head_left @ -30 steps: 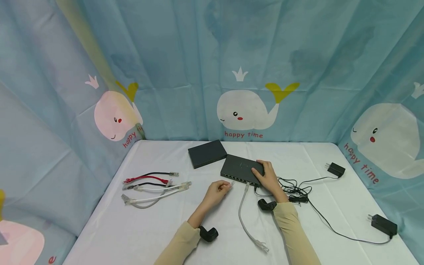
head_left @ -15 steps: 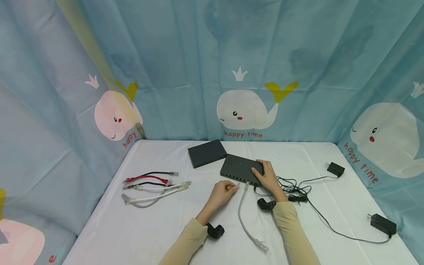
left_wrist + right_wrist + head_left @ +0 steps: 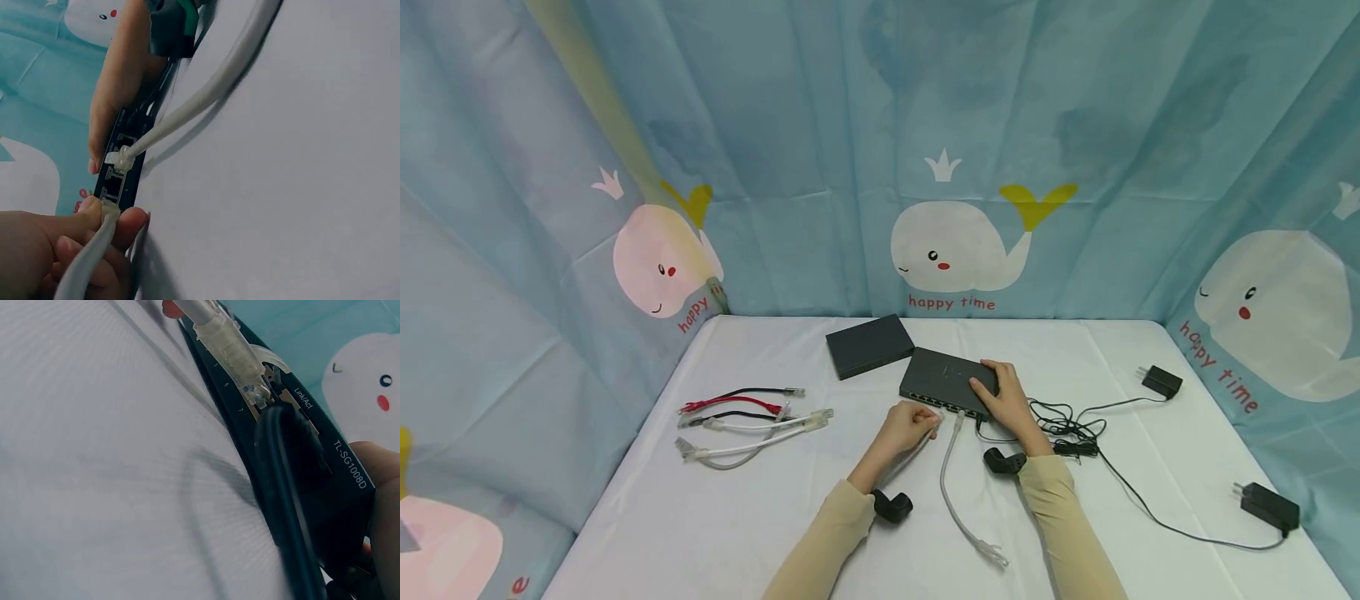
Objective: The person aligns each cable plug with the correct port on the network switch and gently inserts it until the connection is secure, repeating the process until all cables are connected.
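My left hand (image 3: pixel 906 429) pinches the clear plug (image 3: pixel 110 209) of a grey network cable (image 3: pixel 84 265) between thumb and index finger. That plug is right at the port face of a black network switch (image 3: pixel 943 377), two ports along from a second plug. The second plug (image 3: pixel 231 359) sits in a port; its grey network cable (image 3: pixel 950 492) trails over the table toward me. My right hand (image 3: pixel 1009 404) grips the switch at its right end, thumb on top. A black power lead (image 3: pixel 278 487) runs to the switch's port side, beside the second plug.
Another flat black box (image 3: pixel 868 346) lies behind the switch, to its left. Several short network cables (image 3: pixel 752 429) lie at the left. Tangled black cord (image 3: pixel 1075 433) lies right of my right hand, with two power adapters (image 3: pixel 1162 382) farther right. White cloth (image 3: pixel 700 533) covers the table.
My left hand has moved right and up to the switch's ports with the plug. Its grey cable now shows below the hand. My right hand stays on the switch.
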Motion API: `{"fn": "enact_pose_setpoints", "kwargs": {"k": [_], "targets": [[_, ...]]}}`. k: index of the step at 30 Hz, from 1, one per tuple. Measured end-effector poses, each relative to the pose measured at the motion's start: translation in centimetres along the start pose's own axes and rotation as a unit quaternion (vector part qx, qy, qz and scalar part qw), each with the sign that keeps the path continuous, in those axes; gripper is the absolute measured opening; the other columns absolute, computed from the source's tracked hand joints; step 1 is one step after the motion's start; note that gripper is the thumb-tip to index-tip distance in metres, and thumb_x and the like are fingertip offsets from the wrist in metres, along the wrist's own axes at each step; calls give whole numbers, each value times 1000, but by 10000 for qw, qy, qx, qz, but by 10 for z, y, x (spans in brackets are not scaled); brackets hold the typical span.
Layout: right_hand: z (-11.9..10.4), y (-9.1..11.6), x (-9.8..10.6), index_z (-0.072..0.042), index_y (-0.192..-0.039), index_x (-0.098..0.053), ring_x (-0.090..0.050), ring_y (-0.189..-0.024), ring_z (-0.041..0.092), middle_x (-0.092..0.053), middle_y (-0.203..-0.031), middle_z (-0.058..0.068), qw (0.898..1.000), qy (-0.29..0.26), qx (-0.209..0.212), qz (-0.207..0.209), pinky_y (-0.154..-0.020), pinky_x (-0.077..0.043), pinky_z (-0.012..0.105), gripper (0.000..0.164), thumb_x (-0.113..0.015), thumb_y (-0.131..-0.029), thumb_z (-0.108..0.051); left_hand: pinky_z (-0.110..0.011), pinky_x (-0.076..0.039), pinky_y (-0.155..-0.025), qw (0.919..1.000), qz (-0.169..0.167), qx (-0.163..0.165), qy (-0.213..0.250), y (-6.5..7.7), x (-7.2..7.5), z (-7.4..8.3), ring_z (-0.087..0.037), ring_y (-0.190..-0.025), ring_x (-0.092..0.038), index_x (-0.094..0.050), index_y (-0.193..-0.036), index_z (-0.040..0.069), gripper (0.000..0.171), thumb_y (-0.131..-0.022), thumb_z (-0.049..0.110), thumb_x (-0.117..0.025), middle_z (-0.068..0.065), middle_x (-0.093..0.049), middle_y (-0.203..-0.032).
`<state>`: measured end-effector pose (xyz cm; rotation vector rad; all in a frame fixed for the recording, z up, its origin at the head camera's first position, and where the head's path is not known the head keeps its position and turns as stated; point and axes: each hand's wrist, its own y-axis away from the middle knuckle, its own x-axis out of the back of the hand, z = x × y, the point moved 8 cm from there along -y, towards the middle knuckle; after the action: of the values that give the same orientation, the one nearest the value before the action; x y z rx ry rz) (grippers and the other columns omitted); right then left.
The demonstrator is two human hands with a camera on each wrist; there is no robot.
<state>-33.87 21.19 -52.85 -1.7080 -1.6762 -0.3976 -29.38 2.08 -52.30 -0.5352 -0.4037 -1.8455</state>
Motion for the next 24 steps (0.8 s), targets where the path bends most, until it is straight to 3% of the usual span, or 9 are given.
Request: {"fn": "enact_pose_setpoints", "kwargs": {"k": [5,9,24], "targets": [[2,0,1,-6,-136,-42,-42,-120,38,-39,-129,22,10000,-40,7,32,-101,-33,55,57,-57,-91,-39,-16,-40,-40,9957,-560,348,645,-6,-7,-8,-4,-42,-48,-68,-98,-1,24,-93,20,-58,-8,-70,-70],[2,0,0,-7,-136,-42,-41,-121,38,-39,-130,22,10000,-52,9,21,-102,-32,55,56,-56,-92,-39,-14,-40,-40,9914,-727,471,980,-9,-11,-12,-3,-41,-49,-67,-100,-2,26,-93,20,-57,-11,-71,-74],[3,-1,-1,-6,-137,-41,-41,-120,39,-37,-130,22,9999,-56,-80,-25,-101,-32,56,57,-55,-92,-38,-14,-41,-40,9912,-438,534,1126,-10,-12,-16,-2,-40,-50,-66,-104,-3,28,-92,21,-59,-9,-70,-72]]}}
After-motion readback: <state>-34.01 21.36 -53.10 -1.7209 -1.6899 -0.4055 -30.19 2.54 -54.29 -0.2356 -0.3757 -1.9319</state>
